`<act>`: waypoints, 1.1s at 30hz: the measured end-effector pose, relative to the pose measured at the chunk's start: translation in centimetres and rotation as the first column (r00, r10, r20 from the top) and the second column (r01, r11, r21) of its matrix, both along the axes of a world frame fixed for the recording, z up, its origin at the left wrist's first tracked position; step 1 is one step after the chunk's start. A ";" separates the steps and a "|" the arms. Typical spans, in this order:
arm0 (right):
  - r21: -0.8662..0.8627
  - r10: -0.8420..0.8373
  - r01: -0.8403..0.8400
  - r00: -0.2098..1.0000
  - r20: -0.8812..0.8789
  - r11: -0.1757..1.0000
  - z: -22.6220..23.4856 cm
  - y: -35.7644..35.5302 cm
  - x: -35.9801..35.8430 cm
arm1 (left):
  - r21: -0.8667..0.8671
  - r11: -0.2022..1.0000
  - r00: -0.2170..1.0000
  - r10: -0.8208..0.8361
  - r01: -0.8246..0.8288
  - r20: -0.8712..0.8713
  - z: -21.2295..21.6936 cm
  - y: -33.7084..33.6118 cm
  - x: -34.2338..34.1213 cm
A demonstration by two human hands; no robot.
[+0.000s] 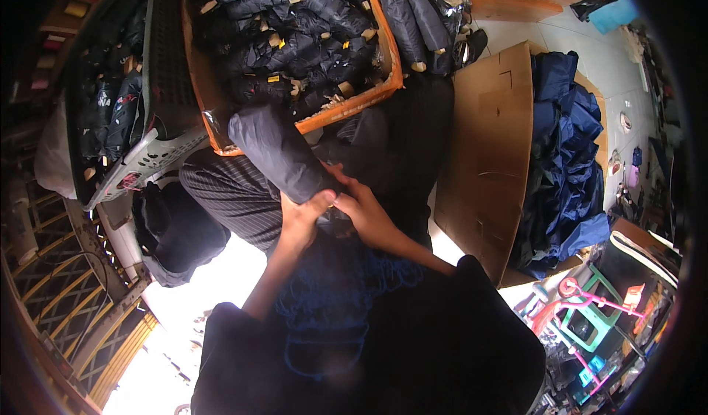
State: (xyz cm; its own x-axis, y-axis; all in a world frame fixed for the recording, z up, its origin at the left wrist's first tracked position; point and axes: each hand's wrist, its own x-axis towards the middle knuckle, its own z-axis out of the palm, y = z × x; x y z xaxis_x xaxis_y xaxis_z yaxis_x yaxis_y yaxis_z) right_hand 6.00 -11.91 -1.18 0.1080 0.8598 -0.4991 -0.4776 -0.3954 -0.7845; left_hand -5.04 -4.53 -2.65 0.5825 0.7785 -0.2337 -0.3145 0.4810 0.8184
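A dark folded umbrella [276,150], a plump roll of thin black cloth, slants up and to the left over my lap. My left hand [301,220] is wrapped round its lower end, thumb pointing inward. From the other side my right hand [359,205] grips the same end, and the two thumbs almost meet. My fingers hide that end. Just beyond the umbrella's far end stands an orange-edged box [346,110] full of similar black rolls [295,28] with tan ends, some bearing small yellow tags.
A grey plastic crate [166,68] with more black rolls is at the left. On the right, a tall cardboard box [483,157] holds crumpled navy cloth [568,142]. A black bag [177,231] lies left of my knee. A green stool [590,315] and a pink scooter [549,315] are at the lower right.
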 end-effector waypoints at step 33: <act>0.144 -0.053 0.061 0.997 -0.063 0.988 -0.1 2.8 2.9 | 0.188 0.981 0.997 -0.061 0.052 0.040 1.7 3.7 3.7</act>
State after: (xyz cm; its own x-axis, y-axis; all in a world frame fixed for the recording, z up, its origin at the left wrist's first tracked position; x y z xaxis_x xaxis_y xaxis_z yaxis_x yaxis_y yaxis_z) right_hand 8.90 -9.12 -1.28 0.1330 0.9170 -0.3761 -0.5432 -0.2500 -0.8015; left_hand -1.34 -0.81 -0.93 0.6334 0.7715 -0.0594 -0.3303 0.3390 0.8809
